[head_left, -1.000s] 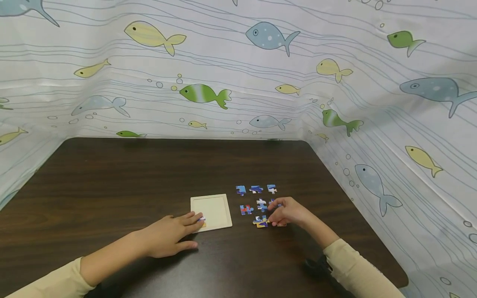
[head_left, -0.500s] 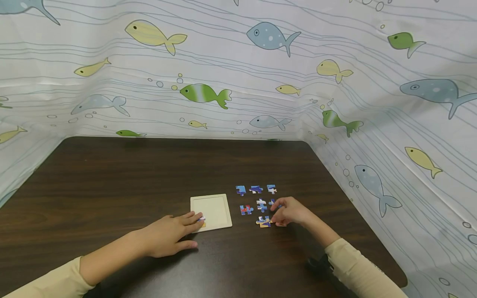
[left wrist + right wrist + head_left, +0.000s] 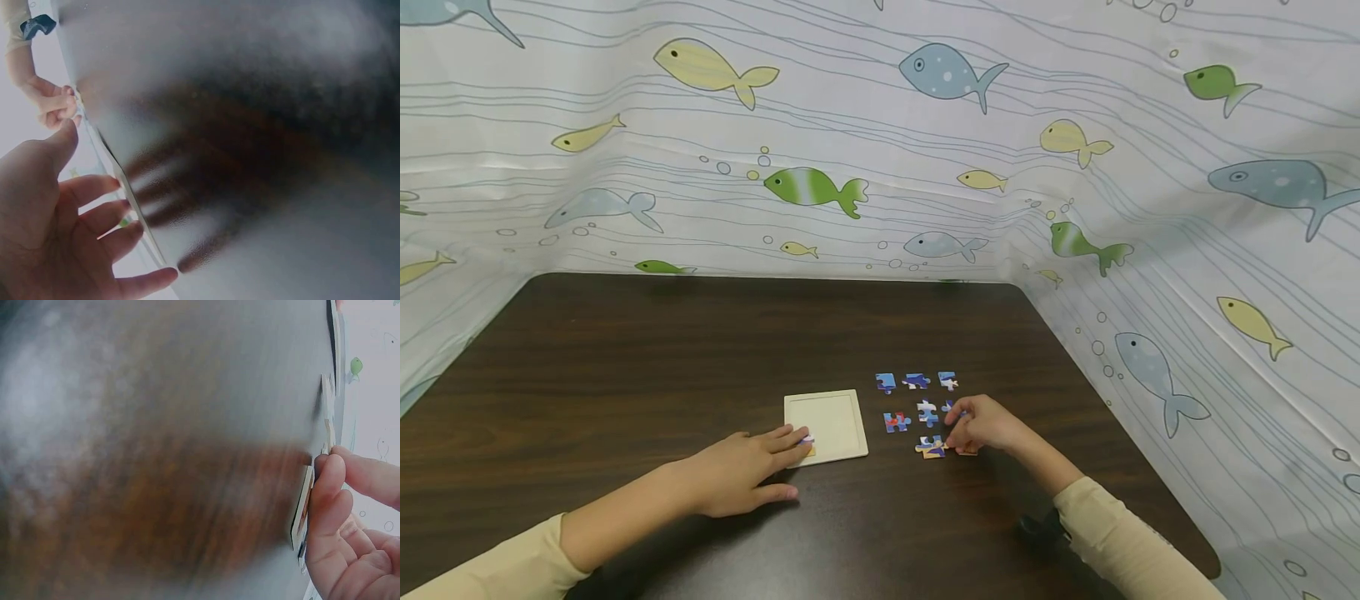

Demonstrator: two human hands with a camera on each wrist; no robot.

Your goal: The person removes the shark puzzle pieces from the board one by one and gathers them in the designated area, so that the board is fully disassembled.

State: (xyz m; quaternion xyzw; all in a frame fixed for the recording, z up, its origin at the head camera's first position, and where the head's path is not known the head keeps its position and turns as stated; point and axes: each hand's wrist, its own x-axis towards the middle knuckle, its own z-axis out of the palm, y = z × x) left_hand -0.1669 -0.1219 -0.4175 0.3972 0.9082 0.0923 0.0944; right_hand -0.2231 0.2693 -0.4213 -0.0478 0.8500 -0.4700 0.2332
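My left hand lies flat with straight fingers over the lower left corner of a shallow cream puzzle tray. A puzzle piece with a yellow lower edge shows partly beneath its fingertips, inside the tray. To the right, my right hand pinches a blue and yellow puzzle piece by its right side between thumb and index finger. In the right wrist view, that piece stands slightly tilted at the fingertips, and another piece lies flat beneath the hand.
Several more puzzle pieces lie in rows right of the tray, among them a red and blue one and a blue corner one. The right hand partly covers two pieces. A fish-patterned curtain borders the dark wooden table.
My right hand has shifted slightly right, and the blue and yellow piece has moved with it, then both stayed nearly still. The left hand has kept its place on the tray.
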